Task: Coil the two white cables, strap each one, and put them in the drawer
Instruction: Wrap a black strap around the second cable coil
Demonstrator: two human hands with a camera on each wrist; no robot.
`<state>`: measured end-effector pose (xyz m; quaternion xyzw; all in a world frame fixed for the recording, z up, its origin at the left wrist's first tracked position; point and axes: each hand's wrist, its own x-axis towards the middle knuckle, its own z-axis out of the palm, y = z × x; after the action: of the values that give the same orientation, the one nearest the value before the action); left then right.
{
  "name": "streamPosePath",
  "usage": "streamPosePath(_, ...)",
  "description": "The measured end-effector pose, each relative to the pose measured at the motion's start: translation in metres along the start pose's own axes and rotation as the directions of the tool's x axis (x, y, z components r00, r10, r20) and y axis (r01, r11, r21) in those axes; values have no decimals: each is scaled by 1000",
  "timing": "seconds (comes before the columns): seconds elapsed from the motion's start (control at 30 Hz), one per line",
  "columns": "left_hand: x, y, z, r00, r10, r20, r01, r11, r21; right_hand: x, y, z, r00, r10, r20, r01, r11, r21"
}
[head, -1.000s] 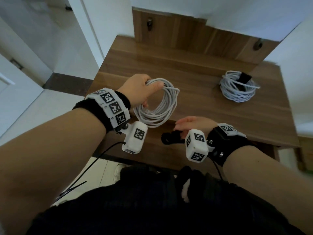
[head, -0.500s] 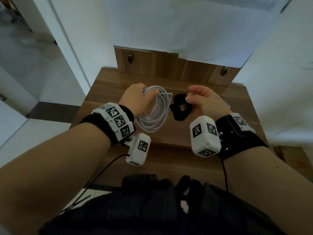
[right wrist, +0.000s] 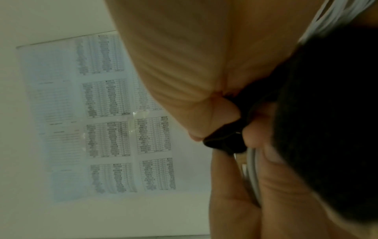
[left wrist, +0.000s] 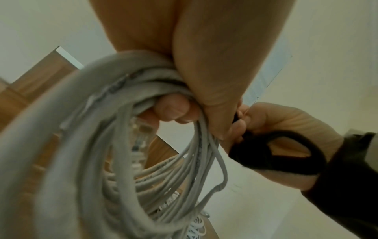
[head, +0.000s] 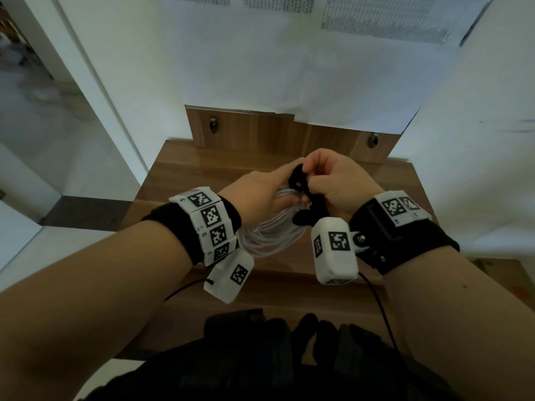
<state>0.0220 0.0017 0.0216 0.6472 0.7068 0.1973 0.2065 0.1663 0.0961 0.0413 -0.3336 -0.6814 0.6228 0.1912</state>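
Cable coil (head: 272,233), wound, unstrapped: left hand (head: 257,189) grips it at 12 o'clock; right hand (head: 335,183) pinches black strap (head: 298,180). Strapping, drawer pending.

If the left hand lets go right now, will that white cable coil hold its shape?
Probably not: the coil looks springy, its loops already fanning unevenly. Only the left hand bunches them; the black strap, held by the right hand, isn't around them yet.
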Motion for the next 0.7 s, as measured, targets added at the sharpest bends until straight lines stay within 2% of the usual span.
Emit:
streamPosePath(0.13,0,-1,-3,1000,-6,16,7,997,-81,4,3,-2,998,47,-48,-47,999,-5)
streamPosePath(0.23,3,-7,-6,997,-41,-63,33,991,-128,5,3,2,995,78,-66,-71,993,98)
streamPosePath(0.33,6,-15,-10,988,-63,-144,47,993,-111,5,1,5,990,138,-30,-132,979,156)
streamPosePath(0.47,10,-23,-12,973,-111,-204,86,988,-125,6,3,7,980,198,-34,-195,977,83)
streamPosePath(0.6,14,-33,-14,955,-171,-241,140,980,-143,4,1,12,955,283,92,-296,931,211)
streamPosePath(0.7,16,-41,-13,948,-201,-248,176,977,-120,5,2,14,956,265,126,-287,932,223)
